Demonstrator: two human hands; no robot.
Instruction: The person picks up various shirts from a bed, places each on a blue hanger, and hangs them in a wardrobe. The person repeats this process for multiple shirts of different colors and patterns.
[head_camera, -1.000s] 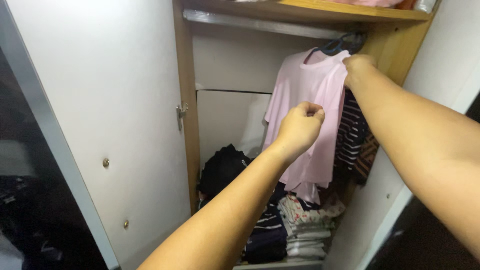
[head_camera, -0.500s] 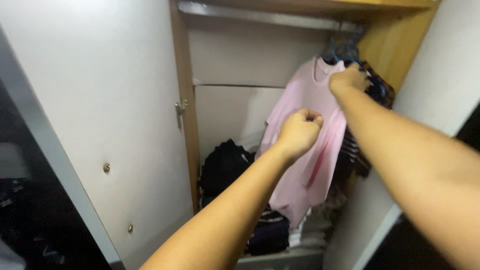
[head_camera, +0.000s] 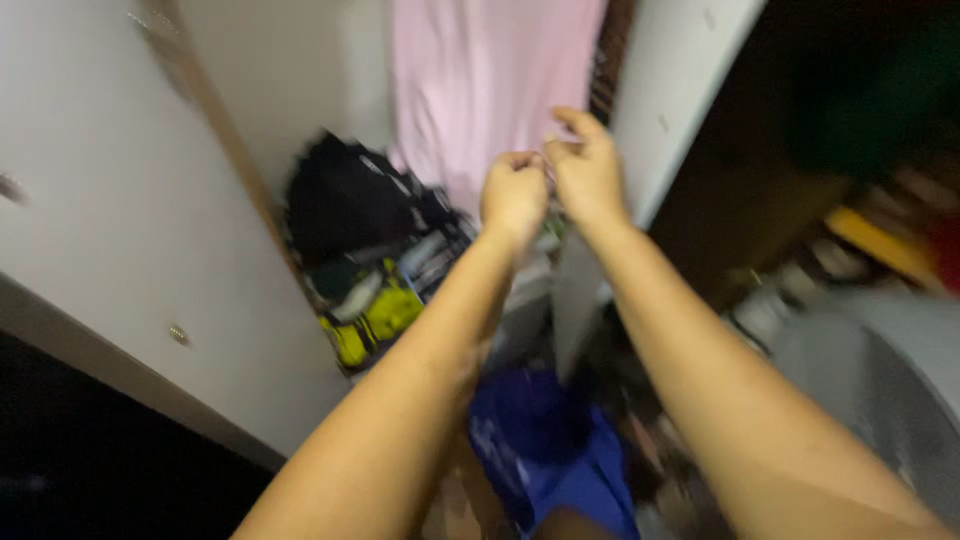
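A pale pink shirt (head_camera: 490, 80) hangs inside the open wardrobe, at the top middle of the blurred head view. My left hand (head_camera: 515, 192) is a closed fist at the shirt's lower hem, gripping the cloth. My right hand (head_camera: 585, 165) sits right beside it, touching it, with thumb and fingers pinched on the same hem and the forefinger raised a little. Both forearms reach up from the bottom of the frame, close together.
A heap of black clothes (head_camera: 345, 195) and a yellow-green item (head_camera: 375, 315) lie in the wardrobe's bottom. The white door (head_camera: 120, 200) stands open at left, another white panel (head_camera: 670, 90) at right. Blue cloth (head_camera: 540, 450) lies below my arms; a grey round object (head_camera: 880, 380) is at right.
The view has tipped sharply downward. My right hand left the hanger at the rail and came down beside my left hand at the pink shirt's hem. The left hand also slid lower on the shirt.
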